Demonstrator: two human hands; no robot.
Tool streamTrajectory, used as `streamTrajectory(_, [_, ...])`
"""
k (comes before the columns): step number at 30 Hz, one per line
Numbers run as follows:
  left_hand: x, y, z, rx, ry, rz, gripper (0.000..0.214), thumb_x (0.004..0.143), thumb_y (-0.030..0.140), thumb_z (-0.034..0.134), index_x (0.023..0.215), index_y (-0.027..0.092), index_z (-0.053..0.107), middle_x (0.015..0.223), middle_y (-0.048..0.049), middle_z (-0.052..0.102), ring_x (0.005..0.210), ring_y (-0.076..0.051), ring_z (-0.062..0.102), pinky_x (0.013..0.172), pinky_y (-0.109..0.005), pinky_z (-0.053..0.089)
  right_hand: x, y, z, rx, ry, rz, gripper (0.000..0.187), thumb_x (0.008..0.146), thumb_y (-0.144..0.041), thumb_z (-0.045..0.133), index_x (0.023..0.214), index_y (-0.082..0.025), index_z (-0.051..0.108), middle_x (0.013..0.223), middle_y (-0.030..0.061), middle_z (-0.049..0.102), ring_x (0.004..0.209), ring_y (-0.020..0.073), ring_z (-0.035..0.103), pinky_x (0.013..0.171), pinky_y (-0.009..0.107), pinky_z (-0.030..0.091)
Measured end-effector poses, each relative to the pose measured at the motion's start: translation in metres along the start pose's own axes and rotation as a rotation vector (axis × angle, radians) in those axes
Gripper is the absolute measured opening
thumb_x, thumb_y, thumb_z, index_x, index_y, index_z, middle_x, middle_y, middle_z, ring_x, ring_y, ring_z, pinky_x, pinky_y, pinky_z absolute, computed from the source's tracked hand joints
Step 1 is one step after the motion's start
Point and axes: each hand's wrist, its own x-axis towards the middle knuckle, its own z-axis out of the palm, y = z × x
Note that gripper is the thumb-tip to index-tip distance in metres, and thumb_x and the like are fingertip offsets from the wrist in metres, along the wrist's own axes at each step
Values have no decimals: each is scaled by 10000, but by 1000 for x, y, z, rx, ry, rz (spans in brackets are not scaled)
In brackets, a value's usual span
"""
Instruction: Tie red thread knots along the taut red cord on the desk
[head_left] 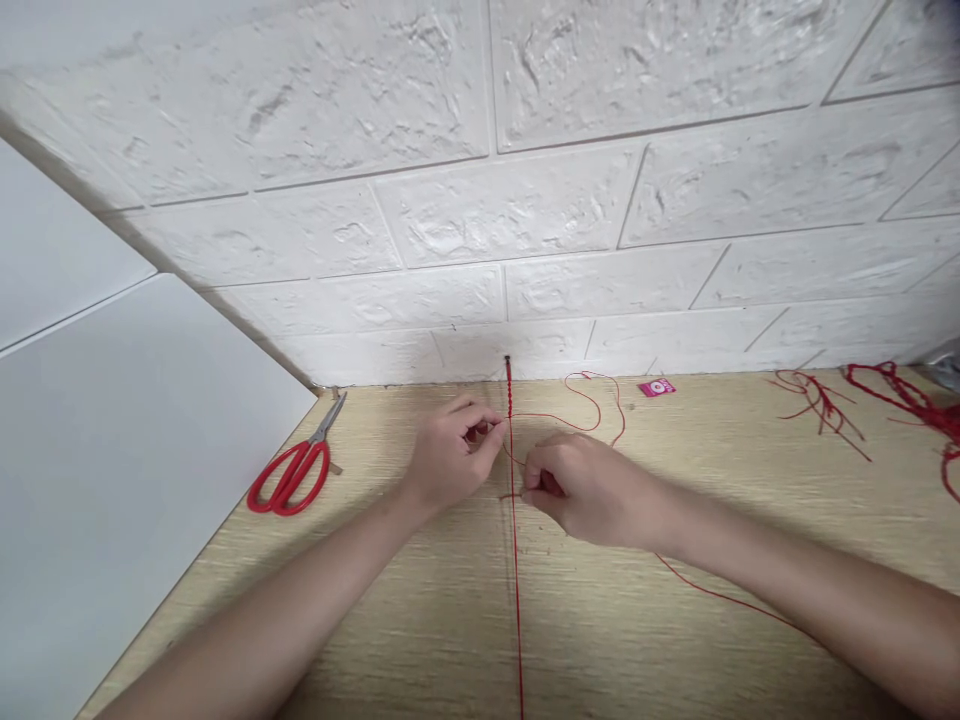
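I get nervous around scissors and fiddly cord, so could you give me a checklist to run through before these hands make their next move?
1. Knotted section meets the wall at a dark fixing: ok.
2. Straight cord free of slack: ok, it runs straight toward the viewer.
3. Left hand closed just below the knots: ok.
4. Right hand grip: cannot tell; thin thread reaches it, but the curled hand hides the hold.
5. Side thread laid straight: not ok, it loops on the table.
6. Scissors away from both hands: ok.
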Motion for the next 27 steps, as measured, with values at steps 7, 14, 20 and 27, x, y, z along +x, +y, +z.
streamTrajectory(7, [0,1,2,72,-110,-20,146,878,205,605,782,161,707,741,-14,537,642,-110,531,583,-251,424,3,1,1,-27,154,141,97,842,-140,545,820,-208,611,716,-12,642,607,128,523,552,254,279])
streamTrajectory(14, [3,1,3,152,-107,-60,230,869,230,615,650,162,614,693,-11,536,650,-130,524,587,-270,411,5,3,5,-39,199,199,74,901,-197,496,873,-219,561,713,-9,631,602,132,530,542,260,237])
streamTrajectory(20, [4,1,3,165,-136,-84,221,847,225,630,638,167,587,721,-15,553,650,-131,523,585,-270,396,8,5,7,-68,231,242,71,915,-243,515,980,-226,495,788,-4,668,595,132,540,536,270,210])
streamTrajectory(27, [5,0,4,202,-134,-85,228,797,186,649,596,166,543,713,-12,558,657,-135,527,632,-294,396,7,5,9,-187,247,220,99,943,-273,473,1029,-228,495,765,9,675,665,171,604,550,274,198])
